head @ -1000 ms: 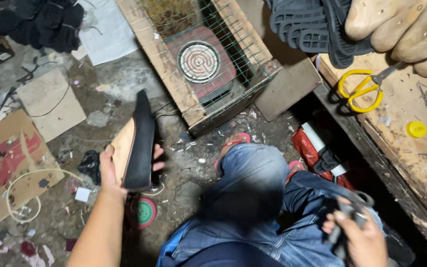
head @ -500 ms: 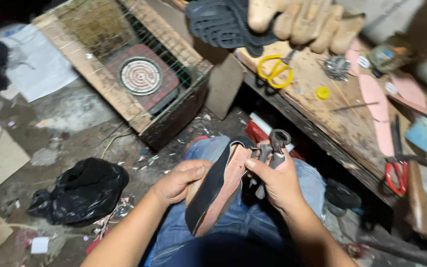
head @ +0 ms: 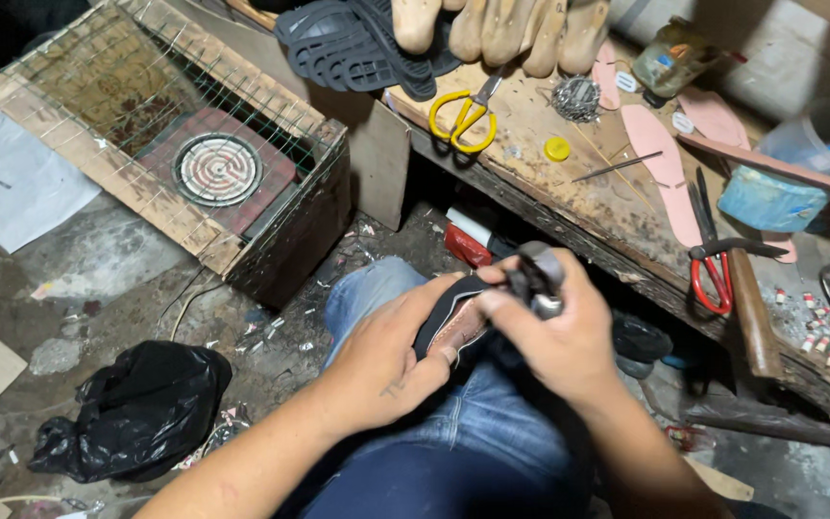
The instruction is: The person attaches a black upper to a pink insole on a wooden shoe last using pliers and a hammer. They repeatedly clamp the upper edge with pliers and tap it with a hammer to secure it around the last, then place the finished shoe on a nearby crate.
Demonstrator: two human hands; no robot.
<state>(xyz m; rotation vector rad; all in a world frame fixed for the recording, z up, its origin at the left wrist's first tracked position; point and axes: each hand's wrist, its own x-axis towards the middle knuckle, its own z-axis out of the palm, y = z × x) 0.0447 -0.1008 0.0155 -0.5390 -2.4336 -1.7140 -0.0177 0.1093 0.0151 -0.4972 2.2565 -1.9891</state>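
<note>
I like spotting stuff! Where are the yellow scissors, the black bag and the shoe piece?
yellow scissors (head: 461,122): head view, handles.
black bag (head: 141,404): head view, middle.
shoe piece (head: 446,312): head view, black edge.

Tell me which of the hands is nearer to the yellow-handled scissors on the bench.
Right. The right hand, gripping a metal tool, sits below the yellow-handled scissors and slightly right of them. The left hand, holding the shoe on the lap, lies lower and further off.

Left hand (head: 386,360) grips a black-edged shoe upper (head: 453,322) over the denim-clad knee (head: 434,423), right hand (head: 554,332) closed on a metal pincer tool (head: 538,277) touching it, with yellow-handled scissors (head: 463,115) on the wooden bench (head: 569,183) beyond.
</note>
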